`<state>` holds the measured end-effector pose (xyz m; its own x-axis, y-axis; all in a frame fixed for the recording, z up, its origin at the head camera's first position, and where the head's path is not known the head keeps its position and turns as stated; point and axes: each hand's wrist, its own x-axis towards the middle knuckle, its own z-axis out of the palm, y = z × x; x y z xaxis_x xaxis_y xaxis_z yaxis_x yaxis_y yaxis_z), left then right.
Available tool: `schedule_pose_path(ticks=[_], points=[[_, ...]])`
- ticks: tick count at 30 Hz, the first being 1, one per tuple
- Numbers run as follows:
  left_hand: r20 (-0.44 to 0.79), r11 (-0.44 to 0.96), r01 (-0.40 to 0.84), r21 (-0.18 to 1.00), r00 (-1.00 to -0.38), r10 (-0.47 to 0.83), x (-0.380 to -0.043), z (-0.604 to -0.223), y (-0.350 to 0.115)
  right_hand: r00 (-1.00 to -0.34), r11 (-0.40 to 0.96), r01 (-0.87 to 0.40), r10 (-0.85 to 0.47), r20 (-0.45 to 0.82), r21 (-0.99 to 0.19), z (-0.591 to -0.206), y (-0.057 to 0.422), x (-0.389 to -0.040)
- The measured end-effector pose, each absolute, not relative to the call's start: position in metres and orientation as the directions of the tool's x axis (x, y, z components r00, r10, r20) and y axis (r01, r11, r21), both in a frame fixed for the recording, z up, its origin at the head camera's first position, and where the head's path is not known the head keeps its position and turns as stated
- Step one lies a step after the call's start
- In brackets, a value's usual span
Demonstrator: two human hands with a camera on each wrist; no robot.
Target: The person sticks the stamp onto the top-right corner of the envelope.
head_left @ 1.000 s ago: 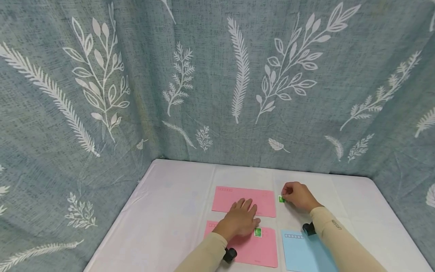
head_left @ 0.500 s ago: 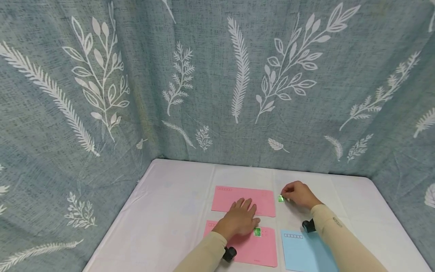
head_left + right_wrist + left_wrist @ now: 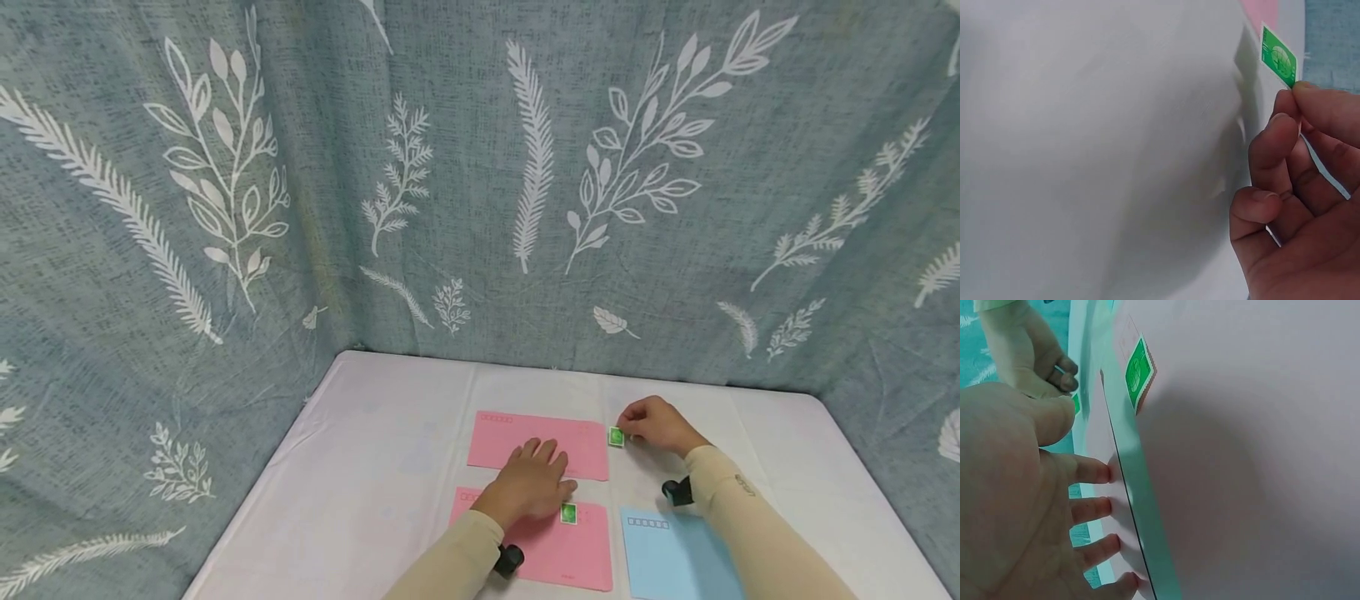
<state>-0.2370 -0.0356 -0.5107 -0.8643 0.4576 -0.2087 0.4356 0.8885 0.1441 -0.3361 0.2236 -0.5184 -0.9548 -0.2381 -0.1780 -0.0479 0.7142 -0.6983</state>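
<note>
The left hand [image 3: 528, 490] lies across the lower middle of the frame, its fingers spread; they rest on the upper pink envelope [image 3: 540, 427], which shows no stamp on its uncovered part. Below it, the lower pink envelope [image 3: 570, 550] carries a green stamp [image 3: 568, 513], just beside the thumb, so that one seems already done; whether the stamp is stuck down cannot be told.

Further right, a second green stamp [image 3: 616, 437] is off any envelope as far as shows, just beside the upper pink envelope's right edge, so this part looks unfinished. It juts out to the left of the right hand [image 3: 660, 425], whose thumb and index finger pinch one corner; in the right wrist view most of its face is uncovered, at the upper right.

At the lower right on the tabletop [image 3: 390, 450], the blue envelope [image 3: 663, 550] shows no stamp, though the forearm hides part of it.
</note>
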Motion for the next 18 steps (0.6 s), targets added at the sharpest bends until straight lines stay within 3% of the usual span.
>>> schedule_pose_path(ticks=[18], points=[[-0.152, 0.889, 0.458, 0.028, -0.877, 0.457, -0.241, -0.519, -0.033, -0.948, 0.672, -0.109, -0.291, -0.126, -0.732, -0.515, 0.175, -0.347]])
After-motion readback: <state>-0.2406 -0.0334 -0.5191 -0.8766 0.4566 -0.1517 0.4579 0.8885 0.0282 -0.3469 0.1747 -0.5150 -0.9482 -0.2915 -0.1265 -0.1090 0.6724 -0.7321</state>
